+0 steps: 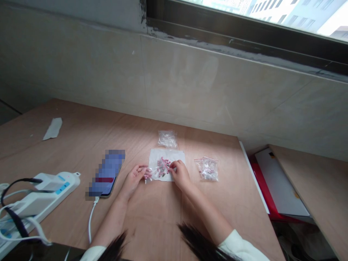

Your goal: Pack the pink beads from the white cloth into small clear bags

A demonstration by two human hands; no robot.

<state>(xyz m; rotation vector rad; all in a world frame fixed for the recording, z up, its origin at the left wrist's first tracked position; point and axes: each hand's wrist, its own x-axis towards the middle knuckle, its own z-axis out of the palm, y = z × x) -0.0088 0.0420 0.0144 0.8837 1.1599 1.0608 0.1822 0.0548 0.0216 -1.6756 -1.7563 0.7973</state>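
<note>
- Left hand (pixel 132 180): curled in pretty narrow, fingertips pinched together at the left edge of the sheet, holding a little cluster of small pink-and-white stick-shaped pieces (pixel 147 176).
- Right hand (pixel 179 174): also a narrow pinch, fingertips down on the pile, with a slim pink piece (pixel 164 163) right at them. Looks held, but the fingers hide part of it.
- Those pieces sit on a crinkly white paper sheet (pixel 177 156) in the middle of the table. Roughly a dozen or more pink ones plus a few dark bits; too small and bunched up to count exactly.
- Two clear plastic zip bags: one just above the sheet (pixel 167 139), contents hard to make out, and one to the right (pixel 206 169) with pink pieces inside.
- Left of the hands: one phone with a pixelated screen (pixel 106 173), a white charging cable (pixel 90 221) plugged in, and one white power strip (pixel 43 194) with dark and white cords.
- All this is on a light plywood table (pixel 81 136), with one grey-white paper strip (pixel 52 128) at the far left.
- Past the right table edge: a red folder (pixel 257 163) under a white board (pixel 280 185).
</note>
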